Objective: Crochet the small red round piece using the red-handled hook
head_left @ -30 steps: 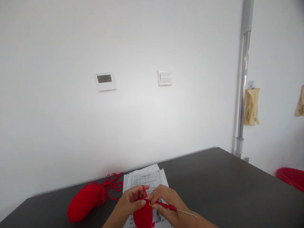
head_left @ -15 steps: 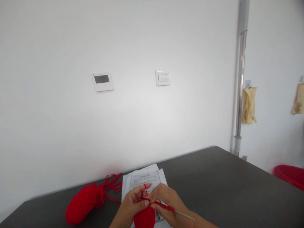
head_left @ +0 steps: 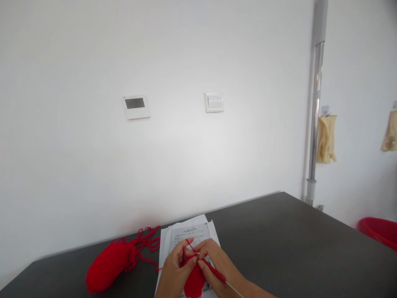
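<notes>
My left hand [head_left: 177, 267] pinches the upper edge of a red crocheted piece [head_left: 194, 283], and a strand of red yarn [head_left: 190, 245] runs over its raised index finger. In my right hand [head_left: 214, 260] is a crochet hook [head_left: 233, 288] with a red grip and a thin metal shaft that sticks out toward the lower right. The hook's tip meets the top edge of the piece between both hands, where fingers partly hide it. On the table to the left lies a red yarn ball [head_left: 107, 267], with loose loops [head_left: 145, 242] trailing from it toward my left hand.
Printed sheets of paper [head_left: 182, 232] lie under my hands on the dark table [head_left: 279, 240]. Behind it, the white wall carries a panel [head_left: 136, 107] and a light switch [head_left: 214, 102]. To the right are a metal pole [head_left: 314, 124], hanging yellowish gloves [head_left: 326, 138] and a red rim [head_left: 378, 231].
The crocheted piece and my left hand have shifted slightly right. The hook's shaft now points more steeply down, and the yarn slants from the left index finger toward the right hand.
</notes>
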Available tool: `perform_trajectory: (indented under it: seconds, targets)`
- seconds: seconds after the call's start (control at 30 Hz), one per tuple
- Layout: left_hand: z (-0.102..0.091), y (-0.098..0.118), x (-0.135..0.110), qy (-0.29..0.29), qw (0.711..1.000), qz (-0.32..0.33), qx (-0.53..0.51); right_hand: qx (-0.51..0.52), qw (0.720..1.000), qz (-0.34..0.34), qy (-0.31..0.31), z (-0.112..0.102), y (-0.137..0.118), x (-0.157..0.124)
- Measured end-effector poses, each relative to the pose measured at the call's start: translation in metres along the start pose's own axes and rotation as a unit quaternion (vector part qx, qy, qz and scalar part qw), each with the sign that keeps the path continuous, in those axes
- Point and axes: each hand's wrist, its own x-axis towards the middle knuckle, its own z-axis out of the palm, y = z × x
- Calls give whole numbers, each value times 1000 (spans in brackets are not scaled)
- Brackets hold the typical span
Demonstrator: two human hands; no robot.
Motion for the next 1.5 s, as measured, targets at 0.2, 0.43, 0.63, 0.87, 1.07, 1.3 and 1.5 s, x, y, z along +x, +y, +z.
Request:
perform_trajectory:
  seconds: [0.2, 0.43, 0.63, 0.87, 1.07, 1.3, 1.5]
  targets:
    - [15, -5, -7, 64, 994, -6, -90, -96, 993, -64, 6, 9, 3, 3]
    - [15, -1, -2, -15, 957, -139, -256, -160, 975, -156, -4, 1, -2, 10]
    - [7, 13, -3, -110, 953, -140, -245, -107, 980, -161, -41, -4, 0, 9]
    - [-3, 24, -8, -202, 941, -154, -222, -71, 983, -145, -87, -7, 2, 8]
    - [-17, 25, -8, -234, 939, -184, -173, -81, 974, -170, -128, -13, -7, 14]
    - [-25, 18, -2, -264, 931, -195, -160, -55, 972, -178, -143, -19, -14, 19]
    - [-19, 12, -2, -257, 937, -164, -170, -58, 974, -187, -116, -16, -8, 17]
